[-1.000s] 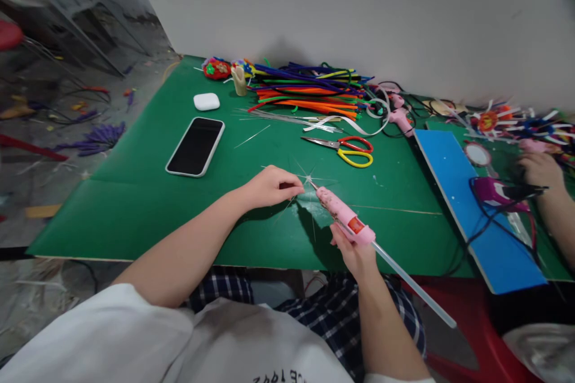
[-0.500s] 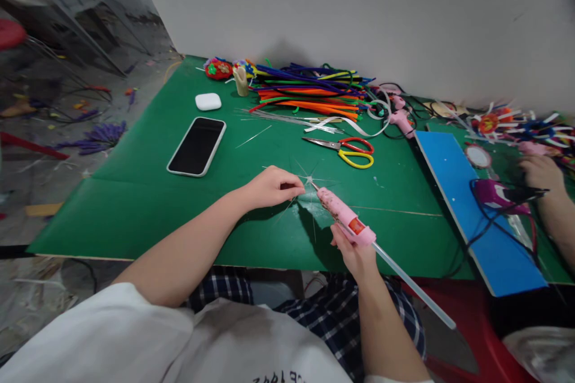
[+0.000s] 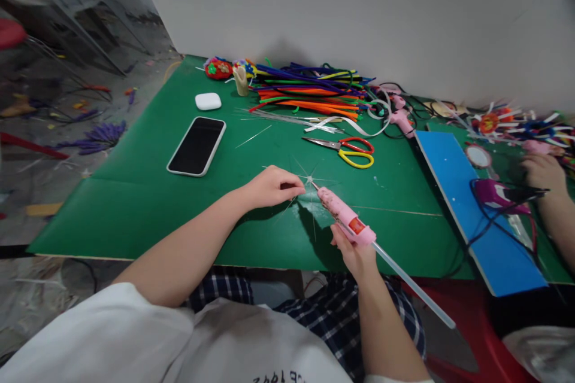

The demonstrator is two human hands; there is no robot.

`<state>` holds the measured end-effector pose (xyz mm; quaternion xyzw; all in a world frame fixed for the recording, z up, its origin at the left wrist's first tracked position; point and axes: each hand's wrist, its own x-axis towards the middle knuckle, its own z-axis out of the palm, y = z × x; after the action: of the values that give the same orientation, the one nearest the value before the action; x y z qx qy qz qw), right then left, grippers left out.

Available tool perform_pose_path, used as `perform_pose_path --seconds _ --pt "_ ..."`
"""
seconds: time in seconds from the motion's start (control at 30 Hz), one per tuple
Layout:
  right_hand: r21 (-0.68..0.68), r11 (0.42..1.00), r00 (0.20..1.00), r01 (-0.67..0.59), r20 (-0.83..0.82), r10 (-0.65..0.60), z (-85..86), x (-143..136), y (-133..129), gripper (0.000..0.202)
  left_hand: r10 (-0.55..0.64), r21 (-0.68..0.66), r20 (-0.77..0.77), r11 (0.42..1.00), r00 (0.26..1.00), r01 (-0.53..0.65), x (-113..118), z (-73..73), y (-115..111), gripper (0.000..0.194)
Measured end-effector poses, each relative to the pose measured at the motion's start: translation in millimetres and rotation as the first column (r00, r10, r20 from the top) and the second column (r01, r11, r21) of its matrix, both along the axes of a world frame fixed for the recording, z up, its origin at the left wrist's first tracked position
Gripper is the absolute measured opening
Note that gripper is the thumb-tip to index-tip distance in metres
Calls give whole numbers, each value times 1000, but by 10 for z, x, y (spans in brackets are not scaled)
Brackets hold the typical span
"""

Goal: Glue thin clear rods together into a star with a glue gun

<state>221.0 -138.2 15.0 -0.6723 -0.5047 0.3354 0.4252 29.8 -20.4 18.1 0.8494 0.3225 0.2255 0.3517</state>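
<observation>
My right hand (image 3: 354, 251) is wrapped round a pink glue gun (image 3: 339, 209), with a long clear glue stick (image 3: 413, 284) poking out of its back end. The gun's nozzle touches or nearly touches the whitish centre of a star of thin wires (image 3: 309, 180) on the green table. Just left of that centre, my left hand (image 3: 276, 187) has thumb and fingertips pinched together on one of the thin wires. The wires spread out in several directions and are hard to make out against the green.
Scissors (image 3: 341, 148), thin wire strips (image 3: 291, 118) and colourful pipe cleaners (image 3: 309, 90) lie beyond my hands. A phone (image 3: 196, 146) and white case (image 3: 208, 101) are left. Right are a blue board (image 3: 480, 209), cables and another person's hand (image 3: 545, 176).
The other person's hand at the far right has shifted very slightly to the right. My hands and the glue gun have stayed almost where they were.
</observation>
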Motion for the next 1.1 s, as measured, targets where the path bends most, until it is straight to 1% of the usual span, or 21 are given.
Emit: perform_pose_path --seconds 0.43,0.6,0.83,1.1 --pt "6 1000 1000 10 -5 -10 -41 15 -9 25 3 5 4 1000 1000 -3 -1 -10 2 21" --pt "0 1000 1000 -1 1 1 -39 17 -10 25 2 -8 12 1000 1000 -1 -3 -15 0 22" --pt "16 1000 1000 16 0 -16 -39 8 2 26 -1 -4 2 1000 1000 1 -2 -5 2 20" --pt "35 999 1000 -5 30 4 -16 3 -3 26 0 -11 3 1000 1000 0 1 -4 0 21"
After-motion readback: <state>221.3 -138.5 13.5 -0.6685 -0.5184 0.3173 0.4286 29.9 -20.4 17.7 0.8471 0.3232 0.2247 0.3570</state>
